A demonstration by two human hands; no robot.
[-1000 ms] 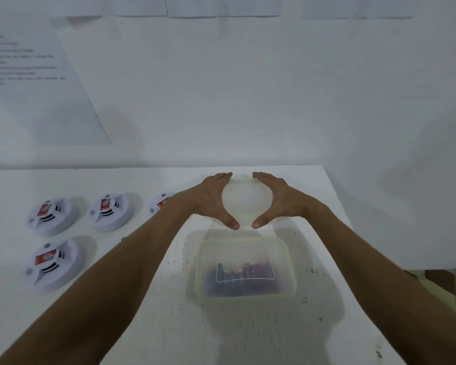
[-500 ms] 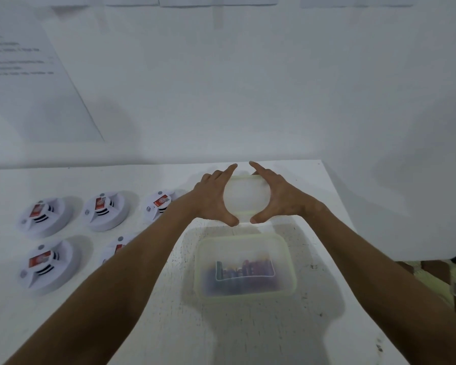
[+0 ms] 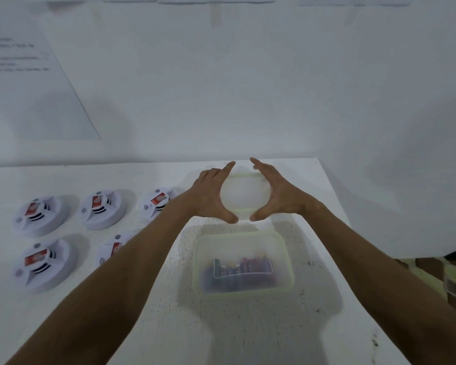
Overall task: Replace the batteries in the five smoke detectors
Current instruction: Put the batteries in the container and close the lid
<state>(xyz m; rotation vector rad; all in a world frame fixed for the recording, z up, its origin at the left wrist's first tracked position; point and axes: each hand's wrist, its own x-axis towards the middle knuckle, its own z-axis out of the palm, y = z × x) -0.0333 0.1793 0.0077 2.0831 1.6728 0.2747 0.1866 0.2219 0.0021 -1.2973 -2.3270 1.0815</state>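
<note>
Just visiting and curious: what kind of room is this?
Probably a plain test or work room: a bare white table against white walls, a printed instruction sheet taped up, smoke detectors laid in rows.

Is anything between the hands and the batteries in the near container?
Yes. The near container has its lid on over the batteries. Both hands, left and right, hold the far container beyond it. The five detectors lie off to the left, not in the way.

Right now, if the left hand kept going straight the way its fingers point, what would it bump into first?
Probably nothing on the table. The left hand holds one side of the tub, fingers pointing away towards the wall. Past its fingertips the table looks bare, so likely the wall, though depth is unclear.
</note>
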